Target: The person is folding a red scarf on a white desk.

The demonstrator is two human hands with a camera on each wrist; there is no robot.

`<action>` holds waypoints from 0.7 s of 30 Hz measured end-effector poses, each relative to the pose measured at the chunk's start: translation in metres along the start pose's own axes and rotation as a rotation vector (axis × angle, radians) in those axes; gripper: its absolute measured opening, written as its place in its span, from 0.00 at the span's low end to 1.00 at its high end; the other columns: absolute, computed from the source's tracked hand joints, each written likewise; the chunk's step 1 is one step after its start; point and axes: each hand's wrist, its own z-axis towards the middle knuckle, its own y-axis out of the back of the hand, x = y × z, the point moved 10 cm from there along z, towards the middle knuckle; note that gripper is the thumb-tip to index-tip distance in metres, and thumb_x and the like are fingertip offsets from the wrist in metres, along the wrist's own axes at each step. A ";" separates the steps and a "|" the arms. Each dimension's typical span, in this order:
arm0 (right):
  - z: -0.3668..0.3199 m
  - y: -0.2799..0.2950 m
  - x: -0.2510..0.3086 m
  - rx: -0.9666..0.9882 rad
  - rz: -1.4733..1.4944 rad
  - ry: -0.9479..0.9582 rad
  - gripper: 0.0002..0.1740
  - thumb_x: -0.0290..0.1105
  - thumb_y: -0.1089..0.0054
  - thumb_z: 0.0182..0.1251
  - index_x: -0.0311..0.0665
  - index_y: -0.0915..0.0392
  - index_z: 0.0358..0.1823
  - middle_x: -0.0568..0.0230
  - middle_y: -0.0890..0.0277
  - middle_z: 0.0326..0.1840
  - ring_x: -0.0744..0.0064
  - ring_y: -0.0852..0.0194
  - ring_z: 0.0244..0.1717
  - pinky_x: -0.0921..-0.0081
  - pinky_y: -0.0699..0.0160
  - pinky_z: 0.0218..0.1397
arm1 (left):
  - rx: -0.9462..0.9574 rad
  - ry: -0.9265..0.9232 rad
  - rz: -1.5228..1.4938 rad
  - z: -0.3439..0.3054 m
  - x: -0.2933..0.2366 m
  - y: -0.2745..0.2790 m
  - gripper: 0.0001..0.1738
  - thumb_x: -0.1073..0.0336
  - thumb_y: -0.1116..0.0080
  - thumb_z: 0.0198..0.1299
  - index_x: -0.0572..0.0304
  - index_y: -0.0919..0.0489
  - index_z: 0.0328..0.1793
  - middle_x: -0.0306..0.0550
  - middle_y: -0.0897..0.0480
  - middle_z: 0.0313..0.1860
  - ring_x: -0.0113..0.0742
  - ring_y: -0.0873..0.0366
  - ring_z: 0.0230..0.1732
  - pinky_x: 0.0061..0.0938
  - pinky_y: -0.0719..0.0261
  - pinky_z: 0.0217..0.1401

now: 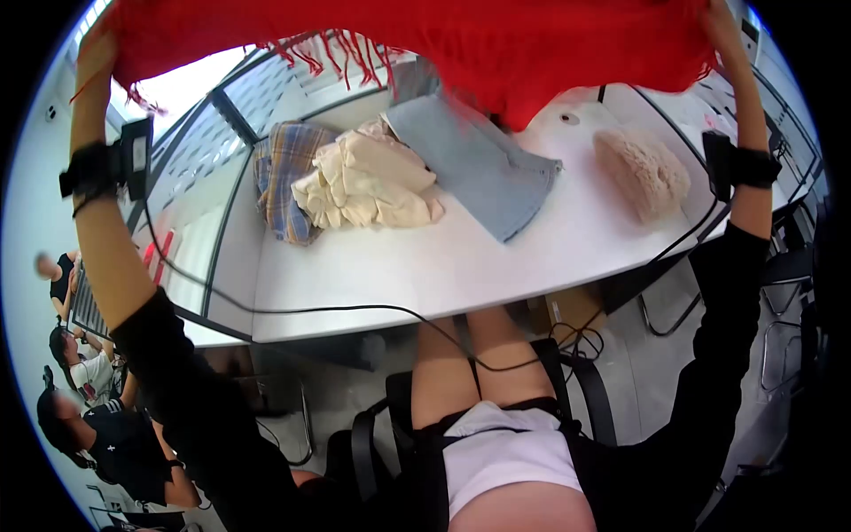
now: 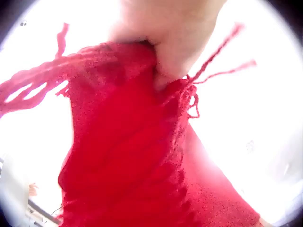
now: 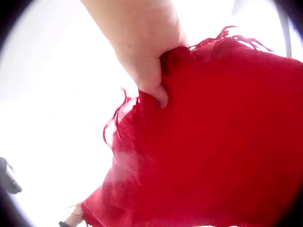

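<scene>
A red fringed scarf (image 1: 425, 35) is stretched wide between both raised hands, high over the desk. My left hand (image 2: 170, 42) grips one corner, its thumb pressed on the cloth and loose tassels sticking out beside it. At the opposite end my right hand (image 3: 149, 66) pinches the other corner between thumb and fingers. In the head view the left hand (image 1: 96, 53) and right hand (image 1: 722, 31) are at the upper left and upper right. The scarf's middle sags, and its upper part runs out of that view.
On the white desk (image 1: 355, 284) lie a plaid garment (image 1: 288, 168), a cream garment (image 1: 368, 182), light blue denim (image 1: 483, 164) and a fluffy beige item (image 1: 643, 173). A black cable (image 1: 355, 309) hangs across the desk's front. Several people are at the left, one a person in black (image 1: 124, 452).
</scene>
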 end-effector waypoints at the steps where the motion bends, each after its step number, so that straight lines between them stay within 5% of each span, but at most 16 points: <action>1: -0.023 -0.001 0.018 0.174 0.087 -0.149 0.13 0.19 0.51 0.53 0.32 0.26 0.41 0.51 0.24 0.37 0.59 0.26 0.44 0.71 0.30 0.50 | 0.188 -0.093 -0.004 -0.020 -0.015 -0.007 0.22 0.70 0.60 0.62 0.51 0.28 0.63 0.49 0.20 0.49 0.35 0.20 0.43 0.27 0.19 0.42; 2: -0.049 0.008 0.049 0.122 -0.018 -0.041 0.10 0.19 0.52 0.49 0.35 0.25 0.34 0.51 0.25 0.33 0.56 0.27 0.39 0.70 0.29 0.46 | 0.257 0.039 0.041 -0.049 -0.006 -0.005 0.23 0.72 0.62 0.62 0.52 0.27 0.62 0.48 0.19 0.47 0.34 0.19 0.41 0.25 0.19 0.41; 3: -0.067 -0.008 0.005 0.282 0.047 -0.087 0.22 0.22 0.50 0.45 0.38 0.28 0.47 0.55 0.25 0.42 0.60 0.28 0.48 0.71 0.34 0.56 | 0.367 0.097 0.053 -0.079 -0.006 -0.009 0.23 0.75 0.62 0.61 0.53 0.25 0.60 0.49 0.18 0.45 0.34 0.19 0.39 0.24 0.19 0.41; 5: -0.112 -0.029 -0.006 0.552 0.136 -0.111 0.20 0.23 0.47 0.43 0.35 0.27 0.43 0.58 0.25 0.40 0.66 0.28 0.44 0.74 0.34 0.55 | 0.689 0.113 -0.104 -0.152 -0.017 -0.025 0.18 0.79 0.56 0.56 0.60 0.20 0.50 0.45 0.18 0.40 0.32 0.20 0.36 0.20 0.23 0.41; 7: -0.159 -0.043 0.015 0.778 0.278 -0.128 0.18 0.24 0.44 0.41 0.33 0.26 0.39 0.62 0.24 0.38 0.72 0.28 0.41 0.78 0.34 0.53 | 0.852 -0.121 -0.110 -0.217 -0.067 -0.033 0.14 0.79 0.47 0.50 0.62 0.19 0.43 0.41 0.19 0.36 0.32 0.23 0.39 0.23 0.28 0.46; 9: -0.196 -0.050 0.039 0.852 0.515 -0.153 0.10 0.23 0.43 0.45 0.30 0.31 0.31 0.62 0.32 0.27 0.73 0.33 0.32 0.79 0.34 0.43 | 1.003 -0.011 -0.287 -0.274 -0.061 -0.043 0.11 0.79 0.44 0.45 0.65 0.19 0.37 0.44 0.21 0.32 0.32 0.26 0.35 0.22 0.31 0.41; 12: -0.231 -0.060 0.056 1.035 0.629 -0.106 0.05 0.20 0.45 0.46 0.29 0.30 0.26 0.59 0.31 0.26 0.65 0.33 0.29 0.77 0.33 0.39 | 1.164 0.197 -0.479 -0.338 -0.050 -0.055 0.10 0.83 0.45 0.39 0.69 0.21 0.31 0.42 0.23 0.29 0.31 0.26 0.33 0.21 0.31 0.37; 17: -0.243 -0.065 0.059 1.030 0.602 -0.132 0.07 0.17 0.50 0.42 0.28 0.28 0.27 0.54 0.29 0.22 0.60 0.31 0.28 0.74 0.32 0.36 | 1.161 0.305 -0.495 -0.374 -0.043 -0.064 0.09 0.83 0.42 0.38 0.70 0.21 0.29 0.43 0.23 0.27 0.29 0.26 0.30 0.19 0.30 0.35; 21: -0.263 -0.070 0.039 1.014 0.547 -0.175 0.07 0.23 0.42 0.42 0.29 0.28 0.25 0.56 0.31 0.19 0.60 0.30 0.24 0.76 0.34 0.31 | 1.143 0.341 -0.466 -0.396 -0.013 -0.060 0.06 0.80 0.40 0.39 0.69 0.23 0.28 0.42 0.25 0.24 0.27 0.29 0.27 0.19 0.33 0.31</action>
